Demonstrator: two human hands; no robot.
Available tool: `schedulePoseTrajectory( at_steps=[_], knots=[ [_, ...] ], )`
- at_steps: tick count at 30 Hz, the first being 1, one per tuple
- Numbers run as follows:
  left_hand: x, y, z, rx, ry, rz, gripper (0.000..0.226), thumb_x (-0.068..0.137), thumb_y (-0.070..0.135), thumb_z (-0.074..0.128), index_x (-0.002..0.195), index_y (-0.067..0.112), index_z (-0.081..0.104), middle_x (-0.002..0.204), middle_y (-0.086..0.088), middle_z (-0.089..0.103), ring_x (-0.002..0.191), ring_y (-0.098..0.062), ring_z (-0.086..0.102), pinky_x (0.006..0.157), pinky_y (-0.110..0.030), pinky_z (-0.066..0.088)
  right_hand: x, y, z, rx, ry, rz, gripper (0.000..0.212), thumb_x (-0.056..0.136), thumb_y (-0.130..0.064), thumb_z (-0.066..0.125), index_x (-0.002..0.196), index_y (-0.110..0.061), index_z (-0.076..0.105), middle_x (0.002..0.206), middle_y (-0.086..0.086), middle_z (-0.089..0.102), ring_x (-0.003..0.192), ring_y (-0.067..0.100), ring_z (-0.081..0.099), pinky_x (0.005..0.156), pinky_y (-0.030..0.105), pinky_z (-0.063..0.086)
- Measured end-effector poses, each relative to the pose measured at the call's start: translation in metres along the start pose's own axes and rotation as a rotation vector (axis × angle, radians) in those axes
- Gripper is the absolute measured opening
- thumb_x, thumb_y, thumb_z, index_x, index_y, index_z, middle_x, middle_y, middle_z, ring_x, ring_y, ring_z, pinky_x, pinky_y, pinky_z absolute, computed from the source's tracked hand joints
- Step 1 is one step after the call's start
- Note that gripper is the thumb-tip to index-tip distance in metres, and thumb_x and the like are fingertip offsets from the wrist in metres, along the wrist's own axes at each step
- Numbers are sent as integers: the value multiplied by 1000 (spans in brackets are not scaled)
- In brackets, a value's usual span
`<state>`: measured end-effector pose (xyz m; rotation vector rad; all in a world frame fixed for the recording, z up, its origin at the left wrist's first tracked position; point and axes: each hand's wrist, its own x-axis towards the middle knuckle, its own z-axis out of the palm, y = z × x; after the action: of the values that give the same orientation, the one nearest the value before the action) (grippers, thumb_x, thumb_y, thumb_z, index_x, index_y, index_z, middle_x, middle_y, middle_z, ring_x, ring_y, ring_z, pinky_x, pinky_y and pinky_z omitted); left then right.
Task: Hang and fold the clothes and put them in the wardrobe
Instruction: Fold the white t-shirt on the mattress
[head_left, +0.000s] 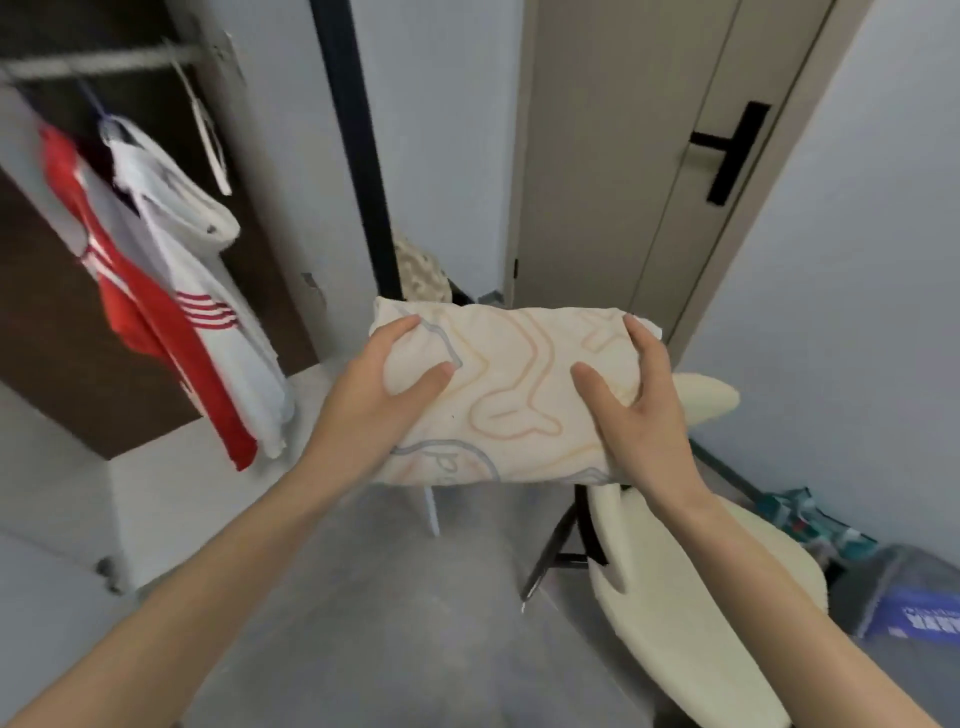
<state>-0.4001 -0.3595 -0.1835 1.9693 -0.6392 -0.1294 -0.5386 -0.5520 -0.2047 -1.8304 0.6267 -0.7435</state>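
Note:
A folded cream garment (511, 387) with pale orange and grey line print is held in the air in front of me. My left hand (384, 387) grips its left end, thumb on top and fingers round the far edge. My right hand (631, 395) grips its right end the same way. To the left is the open wardrobe (57, 291) with a rail (104, 62). On the rail hang a red and white striped garment (150, 317) and a white garment (171, 197).
A closed beige door (623, 182) with a black handle stands ahead. A cream-cushioned chair with black legs (670, 587) is at lower right, with a plastic bin (904, 597) beside it. The wardrobe's white lower ledge (171, 493) juts out at left over a grey floor.

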Motion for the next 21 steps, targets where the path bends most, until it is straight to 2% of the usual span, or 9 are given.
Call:
schedulePoseTrajectory(
  at_steps=[4,6,8,11,12,15,19,21],
  knots=[
    [-13,-28,-117,91,156,-8,51,85,46,63,131,39,45,120,25,45,109,-1,43,85,-14,33,-13,-59,98,70,-139,-96,60,84,-44,66,134,-47,33,107,-55,41,107,-22,45,83,10,36],
    [-17,-36,-171,115,211,-13,50,85,45,64,131,37,46,122,23,46,114,-5,45,94,-25,37,-17,-92,144,97,-197,-160,60,84,-43,66,135,-46,33,109,-55,40,104,-26,43,79,7,35],
    [-20,-40,-221,133,273,-24,50,85,46,63,131,38,45,121,22,46,114,-7,45,95,-31,38,-17,-127,184,125,-249,-217,62,85,-41,66,136,-43,33,120,-41,45,108,-16,47,81,8,35],
    [-16,-39,-286,146,365,-15,51,85,47,62,132,38,44,119,21,46,110,-6,46,88,-29,37,-11,-180,233,153,-334,-311,63,86,-41,65,139,-40,31,122,-31,47,108,-8,50,80,8,39],
    [-13,-36,-306,154,393,-13,51,85,46,62,132,37,44,119,20,47,110,-7,46,87,-29,37,-7,-198,247,165,-361,-342,63,87,-39,64,140,-38,30,126,-27,46,111,-4,50,85,12,42],
    [1,-25,-359,183,473,12,50,85,47,61,132,38,44,121,17,48,108,-8,47,85,-31,39,11,-250,284,196,-390,-435,62,88,-35,64,140,-33,31,136,-15,43,122,9,47,101,36,45],
    [32,-7,-418,185,583,64,51,85,46,63,132,35,47,122,20,46,112,-5,45,89,-27,37,46,-315,329,250,-385,-510,59,87,-34,65,137,-35,35,132,-15,47,118,10,50,100,35,45],
    [51,2,-443,195,634,83,52,85,46,63,132,34,46,120,22,44,111,-3,43,85,-23,34,67,-345,350,277,-385,-547,58,86,-33,66,137,-34,37,133,-13,48,118,11,50,97,32,44]
  ],
)
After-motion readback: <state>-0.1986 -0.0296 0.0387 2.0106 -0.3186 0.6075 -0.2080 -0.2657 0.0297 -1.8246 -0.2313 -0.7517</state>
